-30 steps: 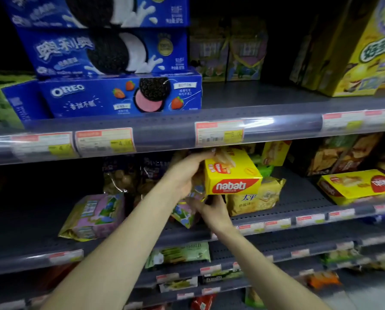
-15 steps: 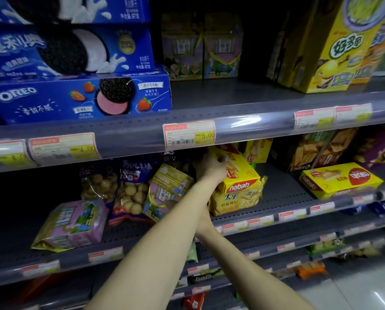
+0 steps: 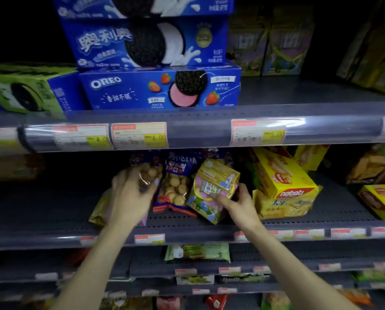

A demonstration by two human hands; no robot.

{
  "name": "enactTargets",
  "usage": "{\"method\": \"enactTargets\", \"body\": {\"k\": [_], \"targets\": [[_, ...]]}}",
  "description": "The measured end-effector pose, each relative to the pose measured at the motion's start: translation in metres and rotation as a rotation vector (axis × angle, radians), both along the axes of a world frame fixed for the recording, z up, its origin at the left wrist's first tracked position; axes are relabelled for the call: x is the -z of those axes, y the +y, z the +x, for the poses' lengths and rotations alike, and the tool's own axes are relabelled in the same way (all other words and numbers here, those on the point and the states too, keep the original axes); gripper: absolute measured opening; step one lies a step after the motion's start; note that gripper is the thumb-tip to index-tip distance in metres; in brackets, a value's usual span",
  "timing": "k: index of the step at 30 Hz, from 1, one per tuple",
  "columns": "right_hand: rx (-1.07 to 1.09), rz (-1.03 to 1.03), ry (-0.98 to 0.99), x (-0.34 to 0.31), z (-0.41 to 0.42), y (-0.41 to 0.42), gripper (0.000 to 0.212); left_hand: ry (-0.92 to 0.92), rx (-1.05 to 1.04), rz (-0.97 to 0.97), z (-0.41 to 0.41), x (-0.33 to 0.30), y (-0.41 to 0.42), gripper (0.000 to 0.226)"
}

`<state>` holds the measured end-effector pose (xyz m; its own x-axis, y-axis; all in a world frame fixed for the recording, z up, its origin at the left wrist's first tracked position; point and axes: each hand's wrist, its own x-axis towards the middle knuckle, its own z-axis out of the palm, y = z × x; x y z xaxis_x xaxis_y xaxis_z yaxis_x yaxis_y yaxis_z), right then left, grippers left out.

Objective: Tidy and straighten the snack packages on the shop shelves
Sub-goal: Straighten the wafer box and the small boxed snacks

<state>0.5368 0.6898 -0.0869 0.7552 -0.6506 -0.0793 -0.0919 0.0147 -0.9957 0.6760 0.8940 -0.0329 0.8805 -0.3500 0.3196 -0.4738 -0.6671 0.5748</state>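
On the middle shelf (image 3: 209, 229) my left hand (image 3: 129, 193) grips a clear bag of round biscuits (image 3: 150, 171). A second biscuit bag (image 3: 176, 186) leans just to its right. My right hand (image 3: 236, 202) holds the lower right corner of a yellow, pink and green snack pack (image 3: 211, 186), which stands tilted to the left. A yellow Nabati wafer box (image 3: 283, 175) lies tilted on a yellow cracker bag (image 3: 281, 206) to the right of my right hand. A gold-edged pack (image 3: 100, 209) is mostly hidden behind my left wrist.
Blue Oreo boxes (image 3: 160, 90) are stacked on the upper shelf, with a green one (image 3: 24, 90) to the left. Price-tag rails (image 3: 209, 133) run along each shelf front. Another yellow box (image 3: 381, 200) sits at far right. Lower shelves hold a green pack (image 3: 198, 252) and other packets.
My left hand has left the Nabati box and moved left onto the biscuit bag. My right hand has come out from behind my left arm onto the pink-and-yellow pack. The view has shifted left.
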Motion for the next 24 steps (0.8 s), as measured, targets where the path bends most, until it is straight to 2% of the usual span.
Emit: {"method": "enactTargets", "body": {"k": [2, 4, 5, 7, 9, 12, 15, 16, 21, 24], "targets": [[-0.001, -0.002, -0.005, -0.001, 0.002, 0.0, 0.046, 0.247, -0.233, 0.196, 0.026, 0.006, 0.035, 0.08], [0.016, -0.017, -0.004, -0.002, 0.003, -0.001, 0.048, 0.511, -0.297, 0.278, 0.041, 0.008, 0.055, 0.102], [0.02, -0.024, -0.003, -0.002, 0.004, -0.001, 0.048, 0.612, -0.286, 0.272, 0.046, 0.008, 0.06, 0.103], [0.028, -0.026, -0.01, -0.003, 0.006, 0.0, 0.049, 0.716, -0.232, 0.217, 0.048, 0.011, 0.062, 0.077], [0.029, -0.023, -0.011, -0.003, 0.006, 0.0, 0.05, 0.71, -0.202, 0.201, 0.048, 0.012, 0.06, 0.061], [0.03, -0.019, -0.014, -0.004, 0.007, 0.0, 0.049, 0.704, -0.171, 0.139, 0.05, 0.014, 0.06, 0.069], [0.029, -0.018, -0.018, -0.005, 0.007, 0.001, 0.05, 0.645, -0.159, 0.041, 0.046, 0.012, 0.057, 0.058], [0.028, -0.019, -0.018, -0.006, 0.007, 0.001, 0.05, 0.603, -0.156, 0.019, 0.046, 0.013, 0.055, 0.061], [0.015, -0.026, -0.02, -0.007, 0.005, 0.002, 0.048, 0.422, -0.12, -0.011, 0.046, 0.013, 0.052, 0.118], [0.007, -0.037, -0.012, -0.008, 0.003, 0.003, 0.048, 0.244, -0.062, -0.084, 0.035, 0.009, 0.049, 0.112]]}}
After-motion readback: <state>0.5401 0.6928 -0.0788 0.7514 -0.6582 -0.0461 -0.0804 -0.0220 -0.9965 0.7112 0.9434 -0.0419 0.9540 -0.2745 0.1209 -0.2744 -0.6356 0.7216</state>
